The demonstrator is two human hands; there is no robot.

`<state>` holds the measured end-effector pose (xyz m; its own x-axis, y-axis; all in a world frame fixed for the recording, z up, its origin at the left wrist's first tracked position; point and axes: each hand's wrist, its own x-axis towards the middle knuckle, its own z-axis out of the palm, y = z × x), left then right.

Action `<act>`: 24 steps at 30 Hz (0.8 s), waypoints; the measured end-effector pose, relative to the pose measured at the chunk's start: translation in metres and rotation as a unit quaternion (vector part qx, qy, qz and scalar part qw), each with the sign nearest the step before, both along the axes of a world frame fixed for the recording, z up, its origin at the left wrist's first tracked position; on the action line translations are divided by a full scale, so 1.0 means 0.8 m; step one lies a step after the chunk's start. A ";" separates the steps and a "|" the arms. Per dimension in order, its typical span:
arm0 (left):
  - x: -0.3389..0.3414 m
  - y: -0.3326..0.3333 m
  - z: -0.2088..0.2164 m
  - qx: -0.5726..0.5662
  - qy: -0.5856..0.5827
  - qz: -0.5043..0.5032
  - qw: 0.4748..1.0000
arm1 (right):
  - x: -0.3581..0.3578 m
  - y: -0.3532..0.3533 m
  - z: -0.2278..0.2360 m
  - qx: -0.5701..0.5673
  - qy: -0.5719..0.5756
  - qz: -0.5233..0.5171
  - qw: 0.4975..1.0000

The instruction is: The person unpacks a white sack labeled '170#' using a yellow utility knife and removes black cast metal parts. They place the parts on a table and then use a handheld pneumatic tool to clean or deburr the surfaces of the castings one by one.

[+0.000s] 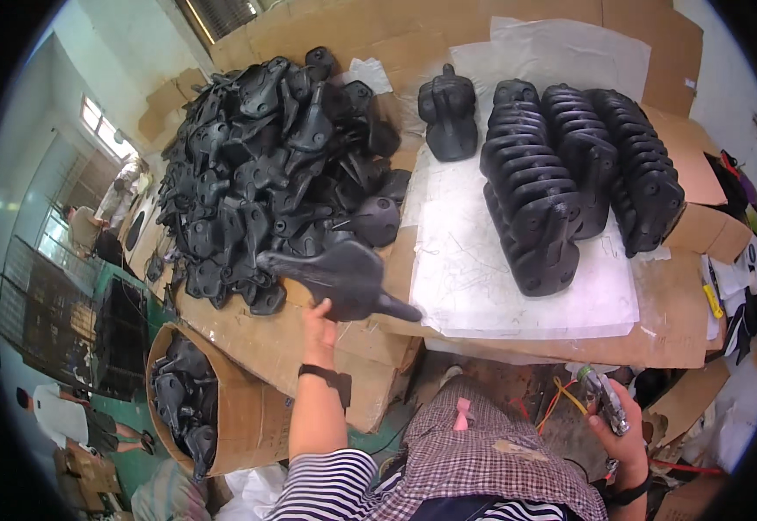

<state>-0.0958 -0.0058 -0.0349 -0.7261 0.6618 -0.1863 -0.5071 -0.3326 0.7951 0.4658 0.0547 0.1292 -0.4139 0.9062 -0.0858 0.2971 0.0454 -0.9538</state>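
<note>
My left hand (319,332) is closed on the lower edge of a black moulded piece (344,280), broad in the middle with narrow ends. It is held up over the table's front edge, between a heap of similar black pieces (266,174) and a white sheet (457,286). Low on the right, my right hand (626,434) is wrapped round a silver metal hand tool (604,399) with a greenish end. A yellow hose (569,395) hangs close to the tool; whether they join I cannot tell.
On the sheet stand nested rows of black pieces (530,191) and a smaller stack (448,117). A cardboard box (253,425) holding more pieces stands below the table at left. Cardboard (674,304) covers the tabletop. Two other people (62,417) (83,227) are far left.
</note>
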 end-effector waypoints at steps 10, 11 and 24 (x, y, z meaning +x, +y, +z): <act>-0.088 -0.058 -0.116 -0.111 -0.227 0.288 0.924 | 0.006 -0.004 0.018 -0.028 -0.010 -0.034 0.999; -0.089 -0.066 -0.123 -0.103 -0.225 0.287 0.925 | 0.004 -0.002 0.018 -0.036 -0.004 -0.024 0.999; 0.014 -0.049 -0.058 0.021 0.008 0.174 0.985 | -0.070 0.029 0.047 -0.084 0.075 0.166 0.980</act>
<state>-0.0843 -0.0453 -0.0812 -0.9127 0.3798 -0.1511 -0.3447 -0.5165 0.7838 0.4102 0.0782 0.1668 -0.7033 0.6974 -0.1378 0.1488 -0.0451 -0.9878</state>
